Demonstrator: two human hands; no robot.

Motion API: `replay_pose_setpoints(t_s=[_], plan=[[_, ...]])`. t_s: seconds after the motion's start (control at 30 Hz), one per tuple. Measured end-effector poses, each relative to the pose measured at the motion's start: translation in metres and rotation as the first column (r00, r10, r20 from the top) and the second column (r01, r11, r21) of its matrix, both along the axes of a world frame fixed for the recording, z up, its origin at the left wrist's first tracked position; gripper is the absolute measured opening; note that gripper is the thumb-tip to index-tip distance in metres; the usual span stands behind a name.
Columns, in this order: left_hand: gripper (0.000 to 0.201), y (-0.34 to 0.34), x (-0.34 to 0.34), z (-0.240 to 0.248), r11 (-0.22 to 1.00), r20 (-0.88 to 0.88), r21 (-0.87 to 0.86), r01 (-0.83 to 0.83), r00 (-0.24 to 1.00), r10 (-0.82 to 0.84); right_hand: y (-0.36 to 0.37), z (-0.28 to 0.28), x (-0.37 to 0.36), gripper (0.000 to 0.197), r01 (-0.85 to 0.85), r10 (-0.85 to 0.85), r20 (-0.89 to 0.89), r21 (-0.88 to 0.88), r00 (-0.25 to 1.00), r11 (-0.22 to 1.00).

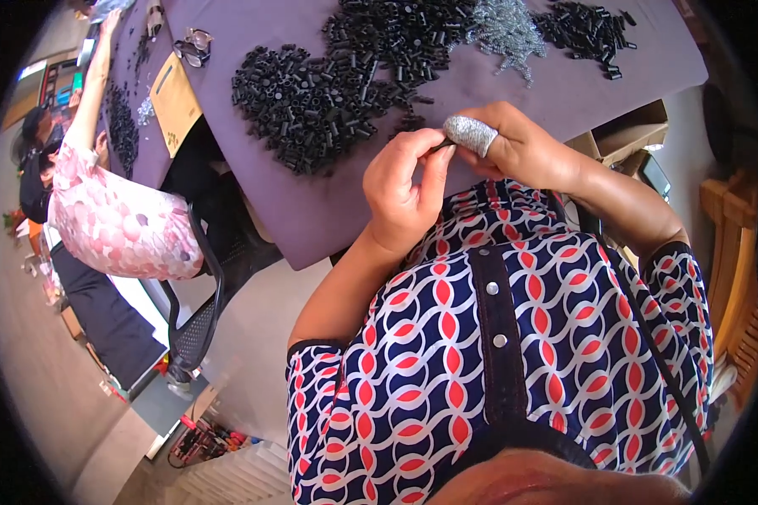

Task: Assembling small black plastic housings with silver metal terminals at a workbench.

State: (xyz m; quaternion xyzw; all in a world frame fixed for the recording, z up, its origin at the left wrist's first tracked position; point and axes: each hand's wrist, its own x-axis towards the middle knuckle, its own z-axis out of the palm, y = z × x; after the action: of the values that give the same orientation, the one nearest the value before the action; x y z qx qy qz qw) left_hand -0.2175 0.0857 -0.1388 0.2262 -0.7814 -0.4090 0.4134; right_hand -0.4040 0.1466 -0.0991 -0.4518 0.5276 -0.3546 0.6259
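Observation:
My left hand [406, 187] and my right hand [518, 145] meet just off the near edge of the purple-covered table. Thumb and forefinger of the left pinch a small black piece [443, 146], mostly hidden by the fingertips. One right digit wears a grey-white woven finger cover [470, 133] and presses against the same spot. Beyond my hands lies a big heap of short black plastic tubes [307, 105], some showing round open ends. A pile of small clear, shiny parts [507, 38] touches it, and slimmer black pieces [585, 35] are heaped at the far right.
A person in a pink patterned top [126, 223] sits at the left, one arm stretched over the table. Near them lie a brown envelope [174, 97] and glasses [195, 46]. Open cardboard boxes [636, 130] stand under the right table edge, with a wooden chair [733, 252] beyond.

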Motion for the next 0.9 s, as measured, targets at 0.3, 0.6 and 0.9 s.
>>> replay_pose_setpoints(t_s=[0.3,0.6,0.9], plan=[[0.010,-0.007,-0.011,0.026,0.648,-0.039,0.758,0.073,0.997,-0.067,-0.007,-0.015,-0.009,0.028,0.025,-0.126,-0.218,-0.415,0.968,0.909],[0.014,-0.016,-0.011,0.030,0.270,-0.153,0.955,0.124,0.984,0.089,-0.016,-0.007,-0.016,0.041,-0.273,-0.372,-0.670,-0.653,0.642,0.706],[0.013,-0.011,-0.015,0.022,0.237,-0.207,0.953,0.187,0.976,0.061,-0.020,-0.030,-0.007,0.039,-0.281,-0.376,-0.699,-0.633,0.609,0.721]])
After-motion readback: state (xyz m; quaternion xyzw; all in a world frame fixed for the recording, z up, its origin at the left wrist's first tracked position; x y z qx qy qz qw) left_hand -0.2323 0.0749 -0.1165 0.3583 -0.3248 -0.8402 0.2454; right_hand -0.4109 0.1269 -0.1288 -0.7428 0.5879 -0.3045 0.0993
